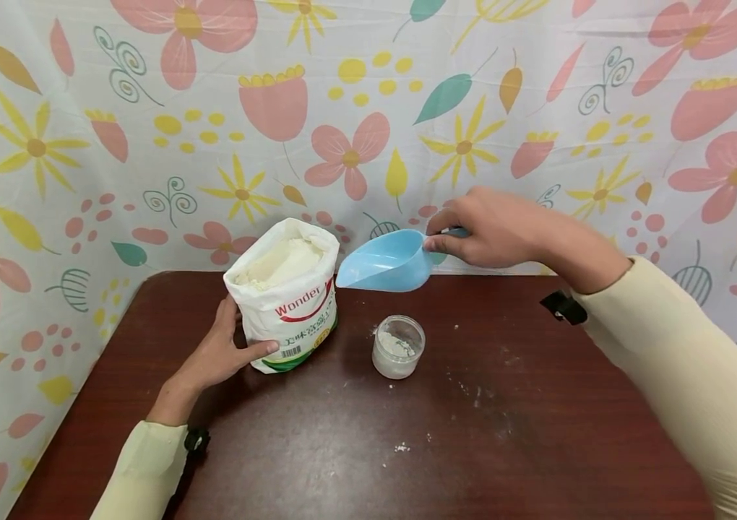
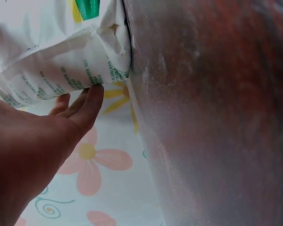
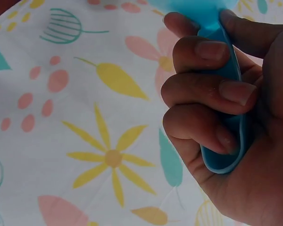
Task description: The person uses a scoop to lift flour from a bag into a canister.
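Observation:
A blue plastic scoop (image 1: 386,261) hangs above the table, just right of the flour bag's top; no flour shows in its bowl. My right hand (image 1: 492,227) grips its handle, with the fingers wrapped round it in the right wrist view (image 3: 212,89). The white flour bag (image 1: 290,318) stands open at the top and full of pale flour (image 1: 284,263). At its lower left, my left hand (image 1: 219,354) holds the bag, thumb across the front and fingers behind. Right of the bag, a small clear jar (image 1: 397,347) stands uncovered with some white powder inside.
The dark brown table (image 1: 316,448) carries small spills of white powder (image 1: 402,448) in front of the jar and to its right. Behind the table hangs a flower-patterned cloth (image 1: 349,94), close to its back edge.

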{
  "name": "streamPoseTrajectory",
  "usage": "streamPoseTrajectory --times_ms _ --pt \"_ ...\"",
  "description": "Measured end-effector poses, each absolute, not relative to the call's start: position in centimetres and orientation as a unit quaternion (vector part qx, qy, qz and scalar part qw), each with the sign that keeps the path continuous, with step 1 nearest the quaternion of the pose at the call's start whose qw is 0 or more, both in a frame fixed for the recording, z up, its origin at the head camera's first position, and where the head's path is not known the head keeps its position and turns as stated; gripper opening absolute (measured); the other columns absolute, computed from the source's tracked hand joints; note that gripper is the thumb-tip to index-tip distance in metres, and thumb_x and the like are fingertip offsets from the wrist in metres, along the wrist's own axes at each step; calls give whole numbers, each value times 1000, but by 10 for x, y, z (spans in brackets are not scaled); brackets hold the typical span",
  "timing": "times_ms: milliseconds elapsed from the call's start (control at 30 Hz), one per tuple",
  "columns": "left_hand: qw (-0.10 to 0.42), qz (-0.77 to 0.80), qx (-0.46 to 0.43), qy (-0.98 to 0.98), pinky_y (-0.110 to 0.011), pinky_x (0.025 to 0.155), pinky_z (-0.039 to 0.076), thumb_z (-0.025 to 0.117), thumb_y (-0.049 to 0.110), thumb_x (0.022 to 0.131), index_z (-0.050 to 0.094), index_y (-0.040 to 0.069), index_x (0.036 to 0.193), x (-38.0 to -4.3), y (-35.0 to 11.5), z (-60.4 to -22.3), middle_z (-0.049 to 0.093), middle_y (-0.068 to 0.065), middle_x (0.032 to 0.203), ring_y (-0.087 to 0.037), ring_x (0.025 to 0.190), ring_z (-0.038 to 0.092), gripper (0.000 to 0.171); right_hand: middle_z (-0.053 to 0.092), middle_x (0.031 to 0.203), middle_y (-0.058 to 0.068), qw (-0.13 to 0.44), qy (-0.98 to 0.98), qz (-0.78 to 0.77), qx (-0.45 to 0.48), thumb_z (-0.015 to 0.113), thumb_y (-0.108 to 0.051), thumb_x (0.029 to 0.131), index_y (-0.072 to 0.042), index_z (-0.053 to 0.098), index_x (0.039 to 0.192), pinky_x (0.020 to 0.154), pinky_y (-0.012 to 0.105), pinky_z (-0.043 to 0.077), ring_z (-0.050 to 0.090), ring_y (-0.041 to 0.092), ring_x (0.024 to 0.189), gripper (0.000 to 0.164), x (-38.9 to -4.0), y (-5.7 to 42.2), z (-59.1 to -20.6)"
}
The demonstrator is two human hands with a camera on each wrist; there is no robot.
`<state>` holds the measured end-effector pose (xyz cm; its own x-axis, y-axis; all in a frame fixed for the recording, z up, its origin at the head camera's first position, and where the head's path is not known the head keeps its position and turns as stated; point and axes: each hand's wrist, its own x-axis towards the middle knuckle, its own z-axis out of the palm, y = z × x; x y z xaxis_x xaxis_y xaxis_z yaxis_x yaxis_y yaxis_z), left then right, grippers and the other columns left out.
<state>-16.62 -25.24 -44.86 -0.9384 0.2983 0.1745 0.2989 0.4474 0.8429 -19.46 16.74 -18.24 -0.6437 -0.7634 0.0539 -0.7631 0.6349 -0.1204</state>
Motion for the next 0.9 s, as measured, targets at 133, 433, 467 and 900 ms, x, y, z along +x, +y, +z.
streamPoseTrajectory --times_ms 133,433,467,900 --pt "2 -494 -177 -851 -72 117 28 90 31 88 -1 46 167 -166 -252 -448 15 -7 168 -31 153 21 122 63 69 -5 8 906 -65 -418 68 -23 105 -22 70 79 67 32 45 57 12 63 26 -200 155 -177" --pt "-7 -491 -167 -855 -75 116 25 90 34 88 -3 45 167 -167 -251 -448 13 -9 168 -33 154 18 123 58 66 -6 16 902 -47 -428 68 -21 105 -18 75 82 69 35 45 52 15 65 24 -217 124 -168" --pt "-8 -491 -165 -855 -75 116 25 90 35 88 -3 45 167 -167 -251 -448 13 -9 168 -33 154 18 123 62 70 -5 18 905 -43 -422 67 -22 105 -17 78 87 71 36 47 56 15 67 22 -219 120 -167" --pt "-9 -488 -160 -858 -73 116 28 90 37 87 -2 44 167 -166 -253 -449 14 -11 167 -34 154 20 122 50 61 -3 63 924 18 -376 61 -27 106 -15 68 69 66 34 42 51 18 63 39 -243 73 -165"
